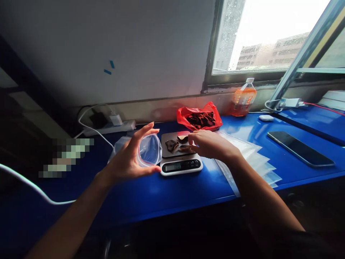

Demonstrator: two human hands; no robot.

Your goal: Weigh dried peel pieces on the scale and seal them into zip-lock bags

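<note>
A clear zip-lock bag (150,149) has its mouth held wide by my left hand (129,154), whose thumb and fingers are spread at the rim. Right beside it stands a small white kitchen scale (199,166) with a lit display whose digits I cannot read surely. Several dark dried slices (171,145) lie on its metal plate. My right hand (211,143) is over the plate's right side, fingers curled and pinched at a dried slice (184,148); the fingertips are partly hidden.
Behind the scale sits a red plastic bag (182,116) full of dark dried slices. Flat clear bags (250,158) are fanned out at the right, near a phone (300,148). An orange drink bottle (244,99) stands by the window. A power strip (125,126) and white cables lie left on the blue table (161,201).
</note>
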